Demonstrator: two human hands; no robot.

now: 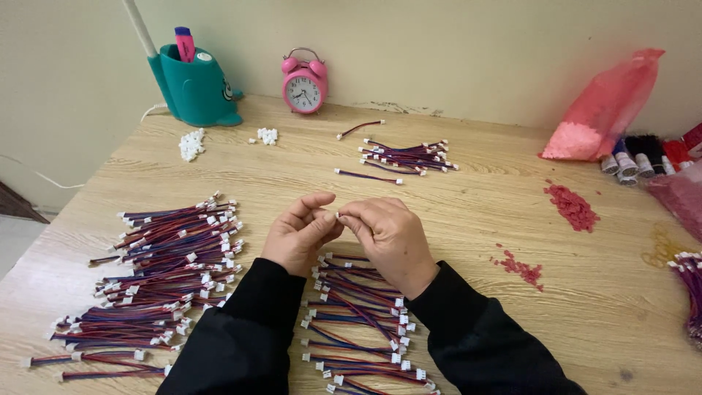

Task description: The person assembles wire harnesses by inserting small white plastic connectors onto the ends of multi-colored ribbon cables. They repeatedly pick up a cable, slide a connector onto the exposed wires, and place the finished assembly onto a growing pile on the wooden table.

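Wire leads with small white plugs lie in a row on the wooden surface (468, 219) at lower centre, under both wrists, and one tiny white plug (337, 215) is pinched at centre frame between the left hand (298, 234) and the right hand (391, 235). Both grips are clenched on this plug. I judge that short, steady fingertip pressure works best, with the big bundle (164, 278) at the left kept apart.

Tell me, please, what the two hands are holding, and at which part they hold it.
The left hand and right hand pinch one small white connector between their fingertips. Whether a wire hangs from it cannot be told.
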